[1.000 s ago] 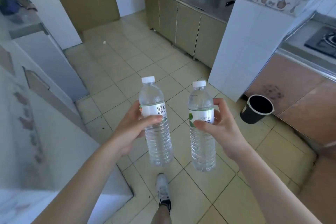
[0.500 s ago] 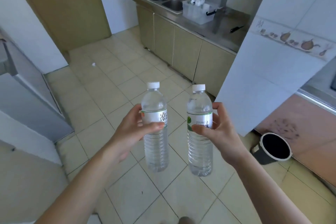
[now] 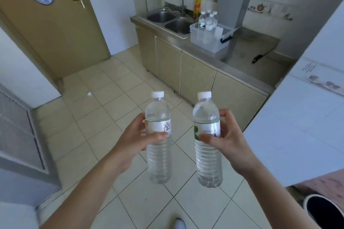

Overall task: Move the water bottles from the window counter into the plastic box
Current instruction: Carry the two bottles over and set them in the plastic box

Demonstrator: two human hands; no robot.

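The left hand reaches forward from a bare forearm, thumb across the label and fingers curled behind, gripping the left water bottle upright by its middle. Just beside it, with a clear gap between the two, the right water bottle stands upright in the right hand, which wraps it the same way, thumb in front and fingers round the back. Both bottles are capped in white and hang over open tiled floor.

That floor runs bare from the brown door on the left to the cabinet fronts under the steel counter. On the counter, just right of the double sink, sits the clear plastic box, with three bottles standing in it. A white tiled wall corner juts in close to the right forearm; a dark bin stands below it.
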